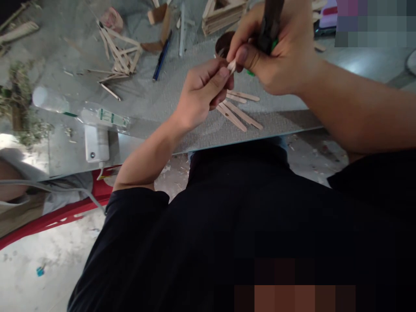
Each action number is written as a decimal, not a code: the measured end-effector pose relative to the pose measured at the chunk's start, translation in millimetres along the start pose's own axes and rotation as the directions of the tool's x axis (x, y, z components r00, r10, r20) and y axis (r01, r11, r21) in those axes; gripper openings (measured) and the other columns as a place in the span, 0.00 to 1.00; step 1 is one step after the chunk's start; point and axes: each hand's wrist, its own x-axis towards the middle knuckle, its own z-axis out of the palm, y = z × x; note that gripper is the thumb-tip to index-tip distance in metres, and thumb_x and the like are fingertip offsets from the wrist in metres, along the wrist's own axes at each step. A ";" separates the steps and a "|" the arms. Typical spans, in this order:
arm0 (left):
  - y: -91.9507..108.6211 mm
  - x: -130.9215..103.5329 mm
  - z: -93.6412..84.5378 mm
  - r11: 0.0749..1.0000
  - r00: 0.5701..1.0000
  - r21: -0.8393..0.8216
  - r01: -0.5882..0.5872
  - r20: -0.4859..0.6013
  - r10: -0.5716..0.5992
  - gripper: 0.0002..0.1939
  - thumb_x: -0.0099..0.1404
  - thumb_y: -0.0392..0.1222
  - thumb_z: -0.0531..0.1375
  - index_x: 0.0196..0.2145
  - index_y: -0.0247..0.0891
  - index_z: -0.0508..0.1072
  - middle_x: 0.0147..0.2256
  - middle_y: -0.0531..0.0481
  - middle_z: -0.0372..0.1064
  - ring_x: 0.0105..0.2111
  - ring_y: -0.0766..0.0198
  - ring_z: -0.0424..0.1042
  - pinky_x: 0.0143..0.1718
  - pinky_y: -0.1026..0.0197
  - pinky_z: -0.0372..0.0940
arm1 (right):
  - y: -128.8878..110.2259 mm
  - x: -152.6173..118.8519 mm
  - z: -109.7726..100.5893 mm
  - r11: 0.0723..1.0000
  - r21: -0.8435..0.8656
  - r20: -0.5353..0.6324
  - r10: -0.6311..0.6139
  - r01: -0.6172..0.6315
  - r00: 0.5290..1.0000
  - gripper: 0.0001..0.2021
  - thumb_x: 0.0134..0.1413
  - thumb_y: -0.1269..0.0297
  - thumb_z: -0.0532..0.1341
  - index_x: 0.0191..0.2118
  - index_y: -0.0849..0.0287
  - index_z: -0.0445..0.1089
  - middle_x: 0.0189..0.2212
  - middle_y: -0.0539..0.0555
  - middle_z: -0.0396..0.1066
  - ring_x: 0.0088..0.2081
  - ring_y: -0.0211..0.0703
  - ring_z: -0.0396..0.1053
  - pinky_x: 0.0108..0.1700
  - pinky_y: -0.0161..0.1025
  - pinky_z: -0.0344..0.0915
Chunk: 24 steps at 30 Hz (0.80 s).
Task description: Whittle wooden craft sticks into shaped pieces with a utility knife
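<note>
Your left hand has its grip closed on a small pale wooden piece above the loose craft sticks on the desk, and your right hand grips a dark tool; the wood looks light, stiff and snappable, best pinched gently by its edges.

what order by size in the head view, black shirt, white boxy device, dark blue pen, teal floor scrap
1. Black shirt
2. White boxy device and dark blue pen, unsure: the pen looks longer but much thinner
3. Teal floor scrap
</note>
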 end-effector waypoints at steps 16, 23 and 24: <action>-9.4 21.9 -3.3 0.941 0.947 -0.099 -0.323 -0.029 0.321 0.31 0.79 0.65 0.61 0.23 0.43 0.70 0.12 0.63 0.40 0.10 0.73 0.36 0.12 0.60 0.31 | 7.0 -9.0 8.1 0.998 -0.061 -0.049 0.028 -0.031 0.998 0.33 0.81 0.38 0.51 0.32 0.63 0.66 0.26 0.51 0.61 0.28 0.34 0.57 0.33 0.37 0.47; 16.8 -4.1 2.1 0.963 0.968 -0.105 -0.248 -0.062 0.243 0.25 0.83 0.40 0.59 0.25 0.35 0.74 0.17 0.63 0.45 0.14 0.79 0.45 0.19 0.74 0.41 | 6.2 -7.7 8.0 0.985 -0.170 -0.009 0.014 -0.015 1.000 0.33 0.81 0.36 0.48 0.32 0.59 0.63 0.24 0.49 0.55 0.26 0.36 0.53 0.32 0.40 0.44; 24.5 -7.4 4.6 0.976 0.980 -0.116 -0.186 -0.090 0.176 0.26 0.84 0.38 0.57 0.24 0.34 0.73 0.18 0.62 0.47 0.13 0.80 0.48 0.19 0.75 0.42 | 6.2 -7.9 7.9 0.980 -0.198 0.007 0.011 -0.009 1.000 0.32 0.80 0.36 0.48 0.31 0.58 0.61 0.23 0.48 0.54 0.25 0.36 0.51 0.32 0.41 0.43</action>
